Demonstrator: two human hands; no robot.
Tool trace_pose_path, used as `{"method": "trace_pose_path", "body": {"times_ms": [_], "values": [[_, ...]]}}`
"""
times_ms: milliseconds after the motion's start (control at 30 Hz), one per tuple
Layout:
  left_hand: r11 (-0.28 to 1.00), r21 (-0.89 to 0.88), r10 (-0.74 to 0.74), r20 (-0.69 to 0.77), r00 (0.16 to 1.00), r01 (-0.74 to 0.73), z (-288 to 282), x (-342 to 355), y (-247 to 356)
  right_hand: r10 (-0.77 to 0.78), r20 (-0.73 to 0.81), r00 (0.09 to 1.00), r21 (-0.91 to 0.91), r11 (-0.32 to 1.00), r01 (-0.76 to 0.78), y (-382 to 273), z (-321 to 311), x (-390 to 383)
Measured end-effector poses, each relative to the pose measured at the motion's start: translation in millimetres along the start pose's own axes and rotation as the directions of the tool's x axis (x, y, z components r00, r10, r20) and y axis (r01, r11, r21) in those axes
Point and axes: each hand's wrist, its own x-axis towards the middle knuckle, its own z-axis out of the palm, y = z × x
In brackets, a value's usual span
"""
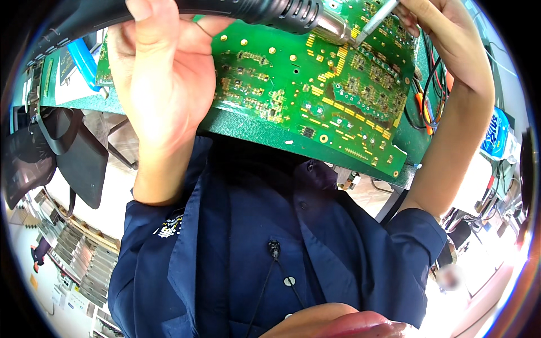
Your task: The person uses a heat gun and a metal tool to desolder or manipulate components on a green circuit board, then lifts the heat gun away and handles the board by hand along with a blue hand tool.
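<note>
The left forearm (160,177) is bare and raised across the desk's (253,128) near edge, the left wrist (159,138) nearly straight. The left hand (163,73) turns its palm toward the head, thumb (140,11) uppermost, fingers partly hidden in a curled grip. The right forearm (453,141) slants upward from a bent elbow; the right hand (434,22) bends inward, its fingers (410,23) drawn together in a pinch, partly cut off above.

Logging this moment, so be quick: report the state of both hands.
Left hand: closed around the black tool with a metal nozzle.
Right hand: closed on a slim grey tool, pointed at the green circuit board.
</note>
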Motion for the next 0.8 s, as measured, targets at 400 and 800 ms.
{"method": "trace_pose_path", "body": {"times_ms": [400, 800], "values": [[0.966, -0.151, -0.213, -0.010, 0.977, 0.209, -44.7, -4.2, 5.2, -0.002, 0.152, 0.988, 0.092, 0.996, -0.012, 2.6, -15.4, 4.8], [0.941, -0.258, -0.192, 0.122, 0.974, 0.218, -52.3, -3.4, 1.3, -0.070, -0.003, 0.998, 0.028, 0.997, 0.070, -8.3, 6.6, 6.8]]}}
